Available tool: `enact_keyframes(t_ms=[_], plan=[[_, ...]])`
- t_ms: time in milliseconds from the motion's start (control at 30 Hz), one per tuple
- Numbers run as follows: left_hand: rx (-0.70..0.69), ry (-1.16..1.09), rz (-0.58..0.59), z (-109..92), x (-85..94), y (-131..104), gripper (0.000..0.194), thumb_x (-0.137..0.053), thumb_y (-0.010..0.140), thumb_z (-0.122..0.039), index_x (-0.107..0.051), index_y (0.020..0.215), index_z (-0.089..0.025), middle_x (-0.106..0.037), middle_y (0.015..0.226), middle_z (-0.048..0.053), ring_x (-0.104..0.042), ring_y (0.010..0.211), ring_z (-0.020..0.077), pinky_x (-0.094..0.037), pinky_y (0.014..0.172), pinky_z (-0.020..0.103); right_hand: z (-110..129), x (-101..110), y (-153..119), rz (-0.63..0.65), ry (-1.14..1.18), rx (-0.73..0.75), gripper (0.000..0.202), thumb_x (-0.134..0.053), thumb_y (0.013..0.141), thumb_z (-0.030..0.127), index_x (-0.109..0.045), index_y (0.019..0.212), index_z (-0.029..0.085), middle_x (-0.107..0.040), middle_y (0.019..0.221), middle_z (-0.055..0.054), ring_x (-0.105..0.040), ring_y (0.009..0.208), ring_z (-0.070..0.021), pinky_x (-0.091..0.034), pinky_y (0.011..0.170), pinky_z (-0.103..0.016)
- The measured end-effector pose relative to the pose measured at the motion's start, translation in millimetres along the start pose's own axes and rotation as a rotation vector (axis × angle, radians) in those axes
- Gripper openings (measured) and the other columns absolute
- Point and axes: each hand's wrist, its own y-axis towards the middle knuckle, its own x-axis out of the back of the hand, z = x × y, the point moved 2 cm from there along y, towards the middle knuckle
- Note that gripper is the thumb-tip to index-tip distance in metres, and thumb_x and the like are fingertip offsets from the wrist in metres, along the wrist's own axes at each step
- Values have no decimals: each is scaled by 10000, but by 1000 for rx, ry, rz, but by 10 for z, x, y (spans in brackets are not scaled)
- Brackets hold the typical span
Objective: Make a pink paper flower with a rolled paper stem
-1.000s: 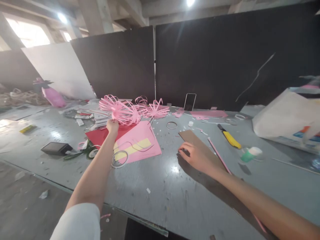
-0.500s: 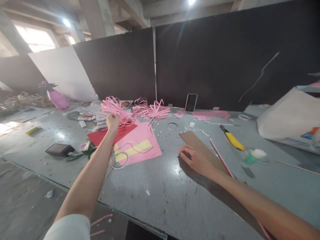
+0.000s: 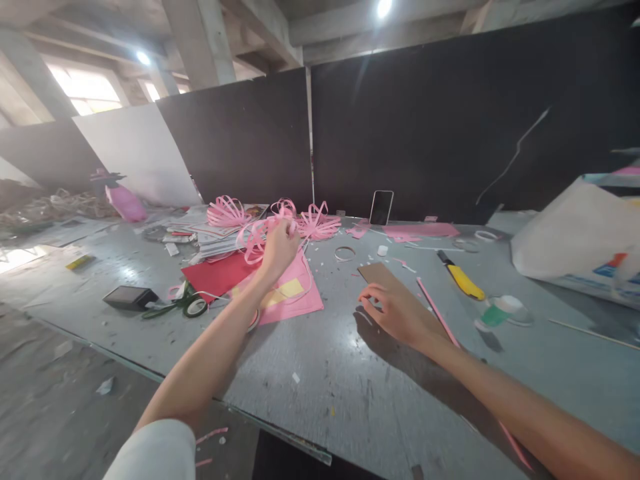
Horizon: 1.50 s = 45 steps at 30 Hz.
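Note:
My left hand [image 3: 281, 245] reaches over the pink sheets with its fingers closed on a looped pink paper-strip bow [image 3: 254, 241]. Its loops hang out left of and above the fingers, and my hand hides part of it. Two similar looped pink bunches rest close by, one on the left [image 3: 227, 212] and one on the right [image 3: 320, 223]. My right hand [image 3: 393, 315] hovers low over the table, fingers loosely bent and apart, holding nothing. Beneath it and its forearm lies a brown cardboard strip [image 3: 387, 279].
Red paper [image 3: 215, 275] overlaps the pink sheets [image 3: 313, 300]. Green-handled scissors [image 3: 167, 307] and a dark box [image 3: 130, 298] lie left. To the right are a yellow utility knife [image 3: 465, 281], a green-and-white bottle [image 3: 500, 312] and a white bag [image 3: 560, 233]. A phone [image 3: 381, 208] leans at the back.
My left hand has moved right with the pink bow, away from the paper stack and the left bunch. My right hand has barely moved. The view has shifted slightly.

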Motion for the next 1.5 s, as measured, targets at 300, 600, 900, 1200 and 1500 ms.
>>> enact_keyframes(t_ms=[300,600,900,1200,1500], plan=[[-222,213,146,-278,-225,-955,131,-569,982,-80,-609,1019,-199,-695,974,87,-658,996,257,-522,884,366,-187,19,492,-89,49,-104,230,-561,989,338,-743,878,252,-775,848,-43,-693,772,-232,-500,723,-351],[-272,346,311,-254,-364,-1485,225,-557,1001,-78,-654,1180,-173,-751,1067,108,-718,1038,301,-589,909,436,-61,-74,2153,-235,37,-206,326,-427,966,257,-731,910,152,-791,948,-112,-695,874,-228,-483,782,-326],[-338,364,293,-199,-442,-1595,198,-564,1023,-86,-667,1171,-167,-759,1069,115,-737,1009,298,-617,894,443,50,-1059,3267,252,-104,-171,124,-733,974,213,-777,917,113,-788,939,-94,-720,873,-202,-548,828,-310],[-331,380,366,-194,-489,-1614,289,-583,868,13,-689,1050,-185,-755,1002,108,-736,973,296,-636,868,433,-41,-1633,3534,288,-257,-252,349,-764,1028,429,-751,1224,140,-778,1248,-132,-751,1151,-278,-607,1001,-454],[-266,302,429,-153,-497,-1580,388,-552,795,25,-669,1077,-215,-754,1104,143,-723,1023,324,-623,890,486,-82,-1847,3588,250,-251,-302,397,-723,1061,395,-669,1392,182,-682,1396,-122,-713,1180,-278,-628,990,-498]])
